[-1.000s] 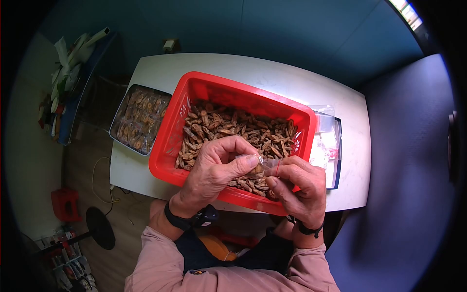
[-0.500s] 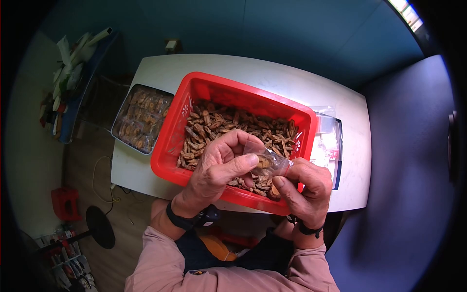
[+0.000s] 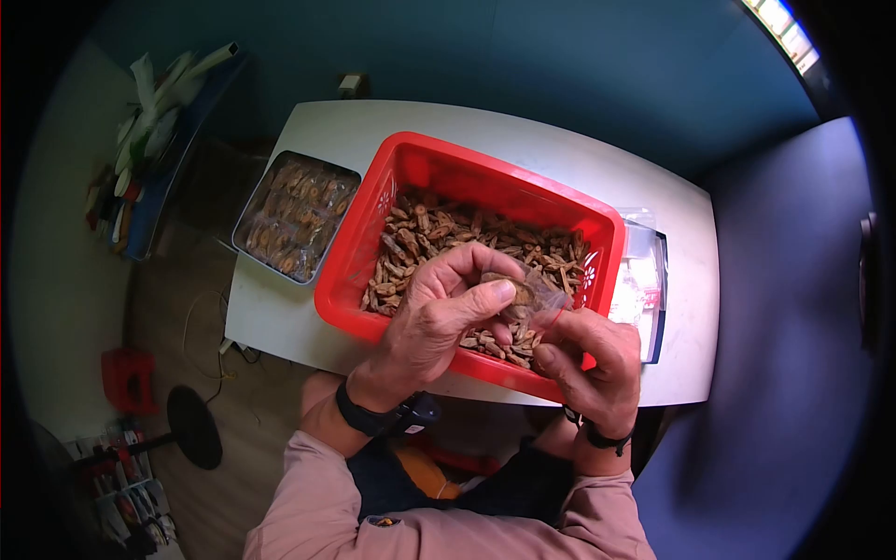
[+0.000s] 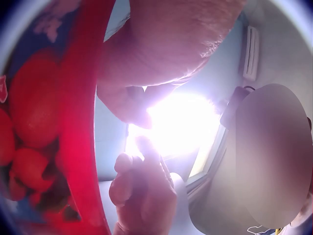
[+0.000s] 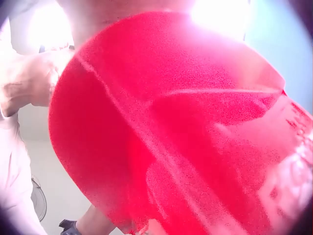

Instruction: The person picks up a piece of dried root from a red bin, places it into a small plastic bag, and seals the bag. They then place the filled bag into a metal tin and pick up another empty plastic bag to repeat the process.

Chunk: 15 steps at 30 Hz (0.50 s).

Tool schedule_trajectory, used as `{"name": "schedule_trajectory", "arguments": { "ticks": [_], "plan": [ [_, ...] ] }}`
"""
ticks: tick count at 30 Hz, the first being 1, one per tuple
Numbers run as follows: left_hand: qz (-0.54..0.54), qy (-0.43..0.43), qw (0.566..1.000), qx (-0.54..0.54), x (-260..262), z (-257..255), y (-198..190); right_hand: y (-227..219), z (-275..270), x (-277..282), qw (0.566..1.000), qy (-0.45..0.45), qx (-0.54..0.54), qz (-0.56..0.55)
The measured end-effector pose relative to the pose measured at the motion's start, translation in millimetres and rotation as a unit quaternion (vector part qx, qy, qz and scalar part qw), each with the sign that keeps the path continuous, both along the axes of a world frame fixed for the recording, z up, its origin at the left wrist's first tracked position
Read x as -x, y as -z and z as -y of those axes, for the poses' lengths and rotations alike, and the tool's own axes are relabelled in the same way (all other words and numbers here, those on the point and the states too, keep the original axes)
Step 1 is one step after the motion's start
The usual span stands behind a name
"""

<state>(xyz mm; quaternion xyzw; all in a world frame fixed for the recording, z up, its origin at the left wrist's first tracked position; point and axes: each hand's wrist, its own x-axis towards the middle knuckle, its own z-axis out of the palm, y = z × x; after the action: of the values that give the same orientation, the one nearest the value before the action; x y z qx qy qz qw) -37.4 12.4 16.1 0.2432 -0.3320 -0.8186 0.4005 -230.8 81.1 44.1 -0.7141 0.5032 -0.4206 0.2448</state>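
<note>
Over the near side of a red plastic basket [image 3: 381, 280], both hands hold a small clear zip bag [image 3: 537, 289] with brown dried slices inside. My left hand [image 3: 446, 313] pinches one side of the bag between thumb and fingers. At the other end, near the red zip line, my right hand [image 3: 597, 359] grips it with thumb and curled forefinger. Many brown dried root slices [image 3: 425, 224] fill the basket below. In the left wrist view, my left hand [image 4: 166, 44] looms at the top, facing the right hand [image 4: 146, 196]; glare hides the bag there.
A metal tray [image 3: 297, 219] of packed small bags stands left of the basket on the white table [image 3: 280, 317]. To the basket's right lies a dark-edged tray [image 3: 644, 289] with clear and white bags. A dark blue padded surface [image 3: 784, 308] borders the table's right side.
The bag, mostly hidden between the fingers at first, has come into view between the hands. The head view has shifted, so table and basket sit slightly farther right.
</note>
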Motion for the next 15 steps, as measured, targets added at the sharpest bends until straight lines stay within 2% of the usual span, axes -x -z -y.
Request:
{"name": "schedule_trajectory", "arguments": {
  "ticks": [5, 6, 8, 9, 10, 12, 13, 15],
  "plan": [
    [-0.041, -0.105, 0.993, 0.025, -20.3, 9.6, -12.7, -4.3, -12.3, 2.6, 0.997, 0.056, 0.055, 0.014],
    [-0.062, -0.099, 0.992, 0.039, -31.4, 15.2, -10.8, -7.6, -12.6, 2.9, 0.997, 0.057, 0.052, 0.012],
    [-0.087, -0.150, 0.984, 0.050, -42.1, 23.0, -13.0, -13.5, -12.6, 1.9, 0.996, 0.023, 0.055, -0.062],
    [-0.094, -0.168, 0.980, 0.056, -47.6, 26.9, -12.1, -15.0, -12.4, 2.0, 0.996, 0.026, 0.051, -0.065],
    [-0.097, -0.165, 0.980, 0.050, -51.4, 30.0, -11.2, -16.1, -12.3, 2.9, 0.992, -0.015, 0.031, -0.124],
    [-0.122, -0.201, 0.971, 0.039, -57.6, 34.5, -8.4, -20.9, -12.3, 3.2, 0.969, -0.075, -0.007, -0.235],
    [-0.127, -0.197, 0.972, 0.031, -60.1, 35.9, -6.1, -23.5, -11.6, 4.0, 0.968, -0.072, -0.014, -0.240],
    [-0.155, -0.187, 0.970, 0.029, -64.0, 40.1, -1.7, -28.2, -6.6, 5.7, 0.935, -0.118, -0.050, -0.331]
  ]
}}
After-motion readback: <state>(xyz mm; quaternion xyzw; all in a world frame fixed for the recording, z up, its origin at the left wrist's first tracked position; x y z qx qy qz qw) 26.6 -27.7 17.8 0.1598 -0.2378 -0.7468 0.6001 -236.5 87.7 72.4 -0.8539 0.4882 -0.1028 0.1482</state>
